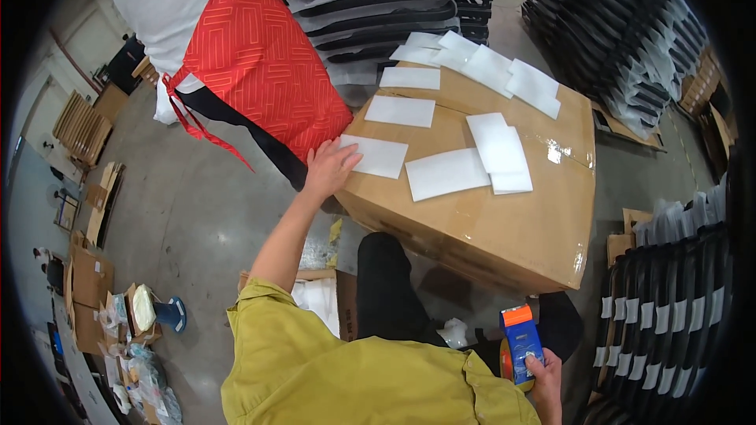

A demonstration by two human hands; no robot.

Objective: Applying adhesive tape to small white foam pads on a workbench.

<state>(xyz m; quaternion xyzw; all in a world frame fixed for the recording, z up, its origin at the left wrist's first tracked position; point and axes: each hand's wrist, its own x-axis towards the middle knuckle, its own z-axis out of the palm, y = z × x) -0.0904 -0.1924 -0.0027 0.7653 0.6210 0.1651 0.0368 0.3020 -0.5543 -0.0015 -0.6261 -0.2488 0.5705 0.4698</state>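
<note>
A large cardboard box (449, 224) stands in front of me with white foam sheets spread over its top. My left hand (329, 168) rests at the box's left edge, fingers stretched over the end of one foam sheet (379, 157). Close to it lie another single sheet (400, 111) and a pair of overlapping sheets (504, 153). Low at the right, my right hand (545, 378) is wrapped round a blue tape dispenser (523, 350) with an orange top end. The dispenser is beside my leg, apart from the box.
Another person in a red apron (264, 55) stands against the box's far left side. Stacks of black curved parts (378, 8) rise behind, with more in a rack (661, 315) at right. An open carton (345, 303) sits by my left leg. Boxes and plastic bags (146, 370) lie at far left.
</note>
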